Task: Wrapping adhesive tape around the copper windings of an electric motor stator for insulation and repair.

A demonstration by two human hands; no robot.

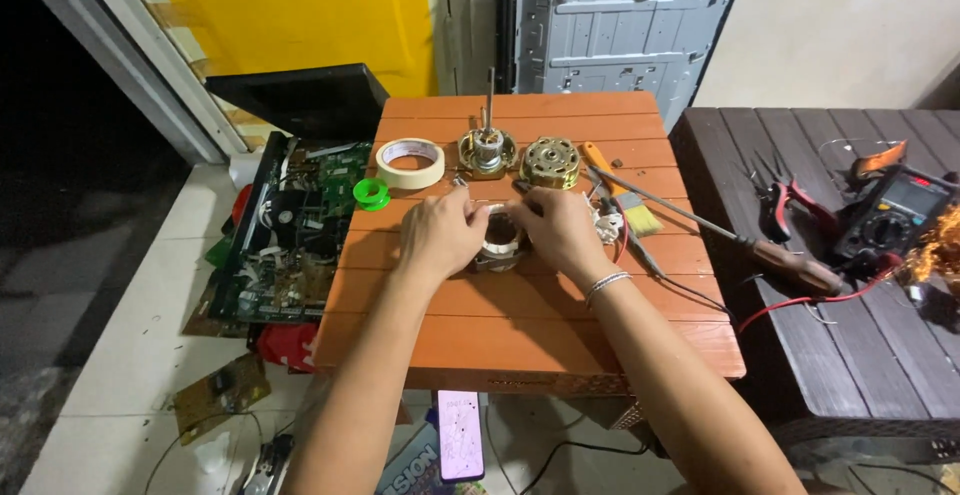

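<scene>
The orange table (520, 325) fills the middle of the view, with a dark slatted table (860, 355) touching its right side and a grey metal panel (620, 25) leaning against the wall behind. On the floor to the left lies an open circuit chassis (290, 225).

At the orange table's centre sits the stator (500, 245), a round motor core with a pale winding. The left hand (440, 235) and right hand (565, 235) close on it from either side, fingers curled and pinching at its top rim; what exactly the fingertips grip is hidden.

Behind it stand a rotor (488, 145) with an upright shaft, a brass-coloured end cover (550, 162), a tape roll (410, 163) and a small green spool (371, 193). A brush (620, 195) and a long screwdriver (720, 230) lie to the right, with a multimeter (895, 215) beyond.

The likely risk is to the fine winding wire: a hard pull could snap it or scrape its coating. An elbow could also sweep the phone (459, 433) lying just below the near edge.
</scene>
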